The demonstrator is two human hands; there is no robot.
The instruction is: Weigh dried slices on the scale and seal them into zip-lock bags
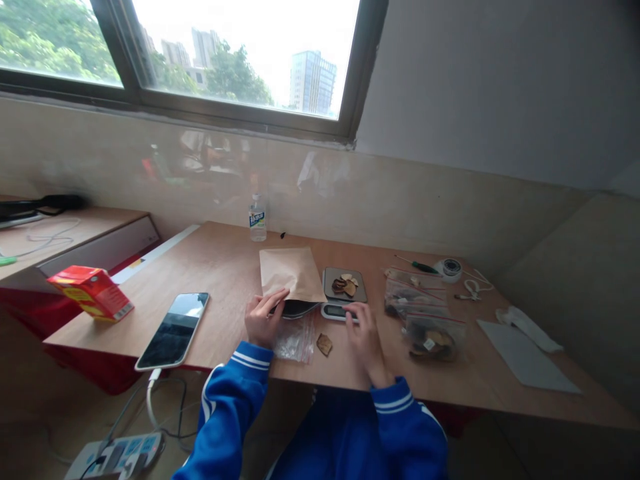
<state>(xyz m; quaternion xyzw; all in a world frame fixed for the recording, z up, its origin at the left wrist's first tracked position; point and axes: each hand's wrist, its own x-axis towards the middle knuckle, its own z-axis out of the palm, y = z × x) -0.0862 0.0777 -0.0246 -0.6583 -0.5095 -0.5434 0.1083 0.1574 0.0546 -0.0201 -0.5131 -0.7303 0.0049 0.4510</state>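
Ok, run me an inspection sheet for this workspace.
Surface: wood-toned table.
Job's things: scale bearing dried slices; pouch beside it; loose slice; clear bags.
Clutter: phone, red box, bottle, screwdriver.
Hands: left hand on the pouch's near edge; right hand at the scale's display.
Cables: white cable plugged into the phone; power strip below the table.
Surroundings: window and wall behind.

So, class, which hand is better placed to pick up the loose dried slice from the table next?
Probably the right hand: it is at the front of the scale and looks closer to the loose slice. The left hand is on the paper bag's near edge, so seems busier.
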